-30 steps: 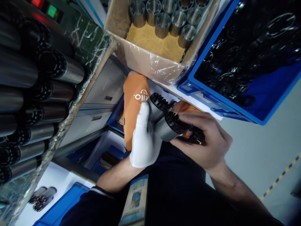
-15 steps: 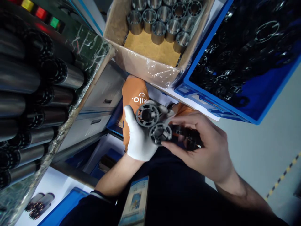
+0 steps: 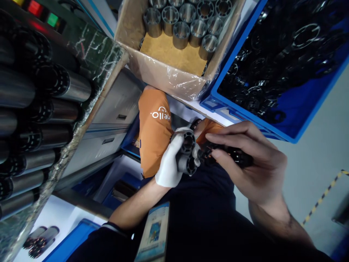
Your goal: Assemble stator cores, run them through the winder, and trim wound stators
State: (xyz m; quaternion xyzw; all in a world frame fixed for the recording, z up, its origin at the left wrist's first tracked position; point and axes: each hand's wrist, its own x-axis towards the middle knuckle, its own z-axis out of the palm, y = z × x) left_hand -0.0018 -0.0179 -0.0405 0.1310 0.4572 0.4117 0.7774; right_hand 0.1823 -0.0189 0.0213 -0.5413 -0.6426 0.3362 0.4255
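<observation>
Grey floor (image 3: pixel 308 171) on the right with a black-and-yellow tape line, then a big blue crate (image 3: pixel 297 123) of dark ring-shaped parts at far right. Next to it, a plastic-lined cardboard box (image 3: pixel 166 72) holds upright metal sleeves (image 3: pixel 181 35). Orange sleeve cover (image 3: pixel 154 134) reads "Hello." White-gloved left hand (image 3: pixel 170 160) is wrapped round two grey slotted cylinders (image 3: pixel 185 164), side by side mid-scene. Bare right hand (image 3: pixel 252 160) has its fingers curled round black slotted rings (image 3: pixel 241 158) just beside them; can't tell if the fingertips are pinching one.
</observation>
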